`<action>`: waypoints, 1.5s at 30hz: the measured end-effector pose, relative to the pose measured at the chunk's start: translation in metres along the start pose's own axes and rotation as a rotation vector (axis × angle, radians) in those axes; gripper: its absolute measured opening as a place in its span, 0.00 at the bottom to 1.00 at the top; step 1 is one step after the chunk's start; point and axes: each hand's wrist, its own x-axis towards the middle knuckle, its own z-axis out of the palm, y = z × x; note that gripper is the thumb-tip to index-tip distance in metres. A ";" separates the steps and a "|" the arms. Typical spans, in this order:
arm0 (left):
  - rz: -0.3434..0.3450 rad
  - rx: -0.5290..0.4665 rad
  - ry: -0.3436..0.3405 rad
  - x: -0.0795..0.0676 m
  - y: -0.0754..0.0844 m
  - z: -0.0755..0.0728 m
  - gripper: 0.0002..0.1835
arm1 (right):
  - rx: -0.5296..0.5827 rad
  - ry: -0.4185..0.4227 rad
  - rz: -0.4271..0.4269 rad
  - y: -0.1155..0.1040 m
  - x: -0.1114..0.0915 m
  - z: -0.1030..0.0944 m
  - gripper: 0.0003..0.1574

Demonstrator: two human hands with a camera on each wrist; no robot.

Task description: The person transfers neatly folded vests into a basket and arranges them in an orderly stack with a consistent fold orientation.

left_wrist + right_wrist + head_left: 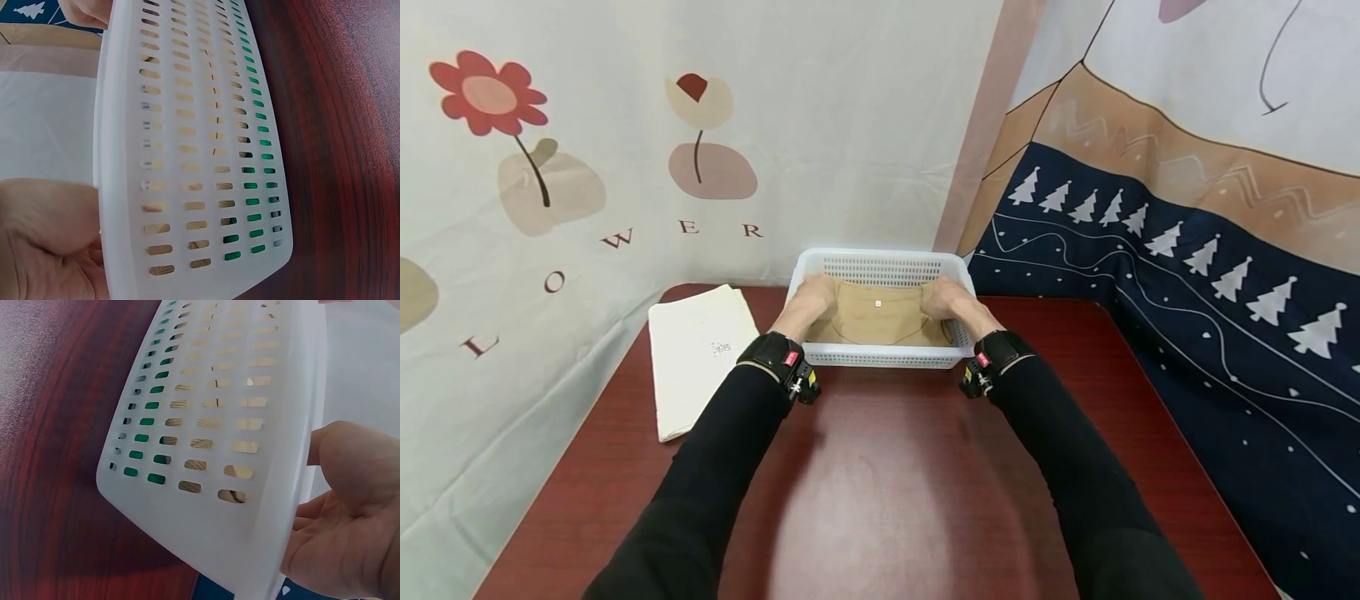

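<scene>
A tan cloth with a small white label and dark seam lines is in the white slotted plastic basket at the far side of the table. My left hand grips its left side, fingers curled down inside the basket. On the opposite side my right hand holds the cloth in the same way. Both wrist views look at the basket's near wall, with the left hand and right hand reaching over the rim; the wall hides most of the fingertips.
Through the lower slots something green shows beneath the cloth. A white paper-like packet with small print lies left of the basket on the reddish-brown table. Printed curtains hang behind and along the right side.
</scene>
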 end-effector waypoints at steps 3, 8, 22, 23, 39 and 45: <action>0.030 -0.006 -0.008 0.002 -0.005 -0.001 0.08 | -0.028 0.026 0.003 -0.001 -0.004 -0.002 0.24; 0.095 -0.008 -0.003 -0.038 -0.001 -0.017 0.24 | -0.052 0.048 -0.033 -0.003 -0.011 -0.008 0.35; 0.151 -0.078 0.038 -0.101 0.009 -0.039 0.33 | 0.143 0.129 -0.051 -0.014 -0.048 -0.005 0.43; 0.166 -0.067 0.053 -0.101 0.009 -0.038 0.33 | 0.150 0.133 -0.051 -0.014 -0.050 -0.005 0.47; 0.290 -0.186 0.206 -0.119 0.005 -0.034 0.48 | 0.179 0.294 -0.161 -0.044 -0.119 -0.013 0.57; 0.326 -0.129 0.291 -0.125 -0.001 -0.031 0.50 | 0.185 0.356 -0.204 -0.046 -0.129 -0.009 0.55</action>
